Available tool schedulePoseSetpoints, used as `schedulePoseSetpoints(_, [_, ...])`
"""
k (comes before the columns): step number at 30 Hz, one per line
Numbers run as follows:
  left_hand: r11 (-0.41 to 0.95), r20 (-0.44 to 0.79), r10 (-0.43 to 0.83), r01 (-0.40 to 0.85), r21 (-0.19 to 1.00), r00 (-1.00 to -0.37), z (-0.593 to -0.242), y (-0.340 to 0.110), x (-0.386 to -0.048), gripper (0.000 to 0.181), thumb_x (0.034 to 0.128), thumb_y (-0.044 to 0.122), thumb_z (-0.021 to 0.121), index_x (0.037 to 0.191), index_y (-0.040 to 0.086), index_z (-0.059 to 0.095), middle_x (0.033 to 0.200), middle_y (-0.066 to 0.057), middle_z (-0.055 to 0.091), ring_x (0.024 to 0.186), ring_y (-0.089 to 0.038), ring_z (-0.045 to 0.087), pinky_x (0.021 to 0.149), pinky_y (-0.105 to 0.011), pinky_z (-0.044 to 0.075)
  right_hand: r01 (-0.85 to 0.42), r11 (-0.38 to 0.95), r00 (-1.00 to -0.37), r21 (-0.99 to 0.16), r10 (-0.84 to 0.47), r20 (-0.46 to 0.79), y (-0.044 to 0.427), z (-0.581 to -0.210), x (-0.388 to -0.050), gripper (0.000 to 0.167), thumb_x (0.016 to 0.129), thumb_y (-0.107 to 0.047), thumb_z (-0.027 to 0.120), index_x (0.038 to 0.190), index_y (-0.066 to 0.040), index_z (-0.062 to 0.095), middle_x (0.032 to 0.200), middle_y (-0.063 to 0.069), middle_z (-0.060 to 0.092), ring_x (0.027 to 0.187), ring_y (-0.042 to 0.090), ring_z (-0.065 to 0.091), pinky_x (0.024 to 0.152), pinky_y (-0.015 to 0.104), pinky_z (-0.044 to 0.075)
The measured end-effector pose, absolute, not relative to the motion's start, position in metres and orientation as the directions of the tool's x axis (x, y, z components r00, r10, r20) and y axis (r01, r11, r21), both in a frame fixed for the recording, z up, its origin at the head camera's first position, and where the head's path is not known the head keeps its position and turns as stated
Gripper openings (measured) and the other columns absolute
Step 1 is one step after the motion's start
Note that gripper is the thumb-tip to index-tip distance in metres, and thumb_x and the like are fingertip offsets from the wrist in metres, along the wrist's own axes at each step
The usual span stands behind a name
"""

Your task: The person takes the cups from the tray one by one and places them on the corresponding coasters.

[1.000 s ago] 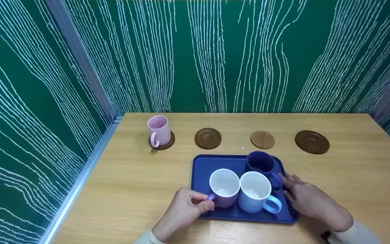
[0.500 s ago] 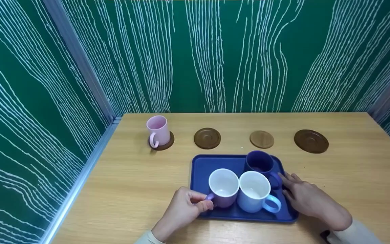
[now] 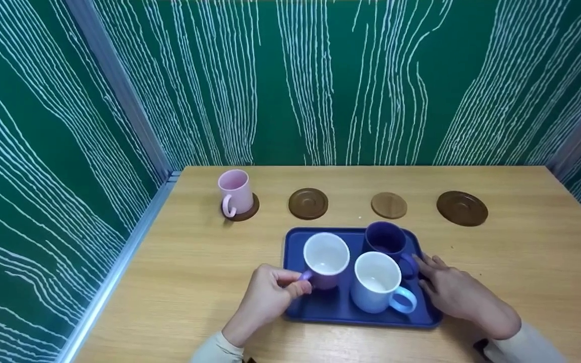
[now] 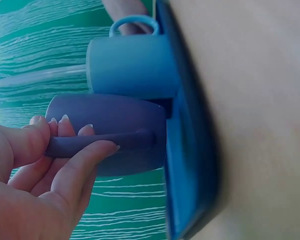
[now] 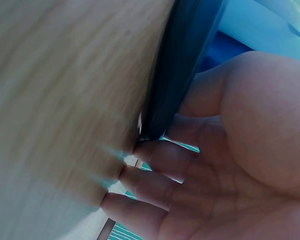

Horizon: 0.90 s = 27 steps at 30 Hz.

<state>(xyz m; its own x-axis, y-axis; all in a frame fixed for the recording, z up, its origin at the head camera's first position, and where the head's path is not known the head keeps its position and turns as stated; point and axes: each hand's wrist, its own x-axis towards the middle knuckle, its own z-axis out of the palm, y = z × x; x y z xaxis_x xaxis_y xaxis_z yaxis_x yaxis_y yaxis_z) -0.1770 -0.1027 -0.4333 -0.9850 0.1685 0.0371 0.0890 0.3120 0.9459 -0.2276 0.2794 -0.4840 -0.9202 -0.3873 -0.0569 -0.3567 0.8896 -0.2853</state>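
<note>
The left hand (image 3: pixel 269 297) pinches the handle of a purple mug (image 3: pixel 326 254) with a white inside, over the left part of a blue tray (image 3: pixel 321 315). In the left wrist view the thumb and fingers of the left hand (image 4: pixel 55 170) hold that handle on the purple mug (image 4: pixel 110 112). A light blue mug (image 3: pixel 373 290) and a dark blue mug (image 3: pixel 385 239) stand on the tray's right side. The right hand (image 3: pixel 459 297) rests at the tray's right edge; in the right wrist view the right hand's (image 5: pixel 215 165) fingers touch the tray rim (image 5: pixel 177 65).
Along the back of the wooden table (image 3: pixel 194 262) stands a pink mug (image 3: pixel 236 194) on a brown coaster (image 3: pixel 250 213). To its right lie a brown coaster (image 3: pixel 308 203), a lighter wooden one (image 3: pixel 389 205) and a dark brown one (image 3: pixel 462 208). A green wall (image 3: pixel 290 101) rises behind.
The left hand has moved the purple mug back and slightly left, opening a gap between it and the light blue mug. The right hand keeps its place at the tray edge.
</note>
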Motion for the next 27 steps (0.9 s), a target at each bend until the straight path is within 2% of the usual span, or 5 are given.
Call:
schedulePoseSetpoints(5, [0.27,0.044,0.132,0.079,0.96,-0.99,-0.414,-0.105,-0.187,0.008,0.0878,0.016,0.084,0.092,0.01,0.085,0.087,0.0,0.079,0.084,-0.009,0.065,0.075,-0.019,0.053,-0.347,0.896,-0.924,-0.277,-0.377,-0.06,0.28,-0.484,-0.227,0.054,0.103,-0.021,0.059,0.151,0.003,0.049,0.152,0.035,0.044,0.136,0.06,0.042,0.101,0.074,0.042])
schedulePoseSetpoints(11, [0.27,0.101,0.065,0.114,0.956,-0.993,-0.389,-0.108,-0.198,0.016,0.0903,0.019,0.082,0.102,0.009,0.084,0.092,-0.004,0.079,0.085,-0.012,0.068,0.078,-0.024,0.057,-0.329,0.902,-0.928,-0.281,-0.364,-0.082,0.279,-0.483,-0.227,0.055,0.104,-0.024,0.058,0.152,0.001,0.048,0.153,0.036,0.043,0.138,0.059,0.041,0.103,0.074,0.04])
schedulePoseSetpoints(15, [0.263,0.18,-0.001,0.173,0.949,-0.984,-0.371,-0.107,-0.207,0.018,0.0903,0.015,0.081,0.106,0.007,0.083,0.098,-0.007,0.08,0.084,-0.014,0.072,0.077,-0.026,0.06,-0.361,0.888,-0.921,-0.286,-0.388,-0.042,0.28,-0.483,-0.226,0.054,0.103,-0.021,0.06,0.151,0.003,0.049,0.151,0.035,0.045,0.136,0.059,0.044,0.1,0.073,0.043])
schedulePoseSetpoints(20, [0.245,0.268,-0.054,0.247,0.938,-0.962,-0.355,-0.106,-0.217,0.016,0.0906,0.011,0.08,0.105,0.004,0.082,0.096,-0.009,0.08,0.086,-0.015,0.074,0.078,-0.026,0.061,-0.388,0.879,-0.913,-0.276,-0.407,-0.013,0.281,-0.484,-0.227,0.054,0.101,-0.019,0.062,0.149,0.004,0.051,0.149,0.035,0.048,0.134,0.059,0.047,0.097,0.073,0.046])
schedulePoseSetpoints(27, [0.263,0.291,-0.13,0.25,0.932,-0.948,-0.347,-0.104,-0.232,0.015,0.0934,0.015,0.078,0.105,0.008,0.083,0.094,-0.005,0.079,0.087,-0.022,0.066,0.072,-0.03,0.051,-0.379,0.884,-0.915,-0.273,-0.402,-0.031,0.281,-0.483,-0.228,0.054,0.101,-0.02,0.062,0.149,0.003,0.051,0.151,0.034,0.046,0.135,0.058,0.046,0.098,0.072,0.045])
